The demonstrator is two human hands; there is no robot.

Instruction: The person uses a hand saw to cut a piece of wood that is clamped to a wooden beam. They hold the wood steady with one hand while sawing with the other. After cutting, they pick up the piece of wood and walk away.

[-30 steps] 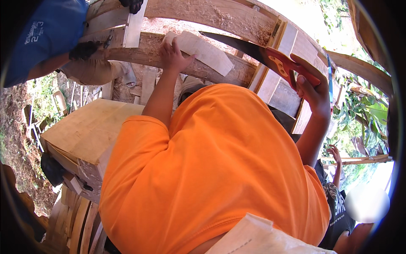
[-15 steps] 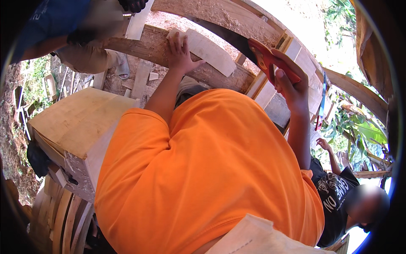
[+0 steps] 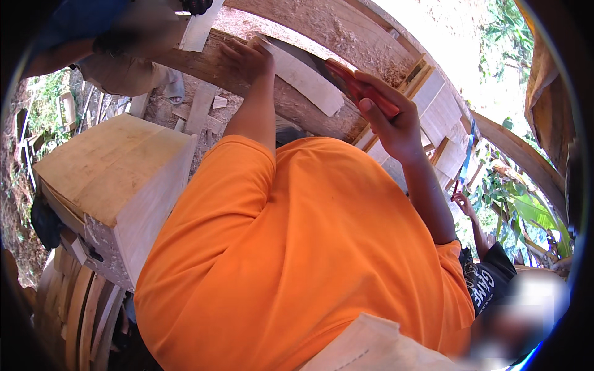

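My right hand point(image 3: 393, 123) is wrapped round the red handle of a handsaw point(image 3: 356, 83). The saw's dark blade slants up and to the left, along the far edge of a thin pale board point(image 3: 309, 85). That board rests on a thick wooden beam point(image 3: 201, 54). At the board's left end, my left hand point(image 3: 252, 62) lies with spread fingers, partly over the beam. Whether the saw's teeth touch the wood, I cannot tell.
A large wooden box point(image 3: 114, 164) stands at the left, above stacked planks point(image 3: 80, 309). A co-worker's black-gloved hand point(image 3: 111, 43) is at the upper left. At the right, another person's hand point(image 3: 463, 203) is at a second saw point(image 3: 468, 151).
My right hand has brought the saw left, its blade now beside the thin board. My left hand has shifted slightly left. The person at the right has raised a hand to the second saw.
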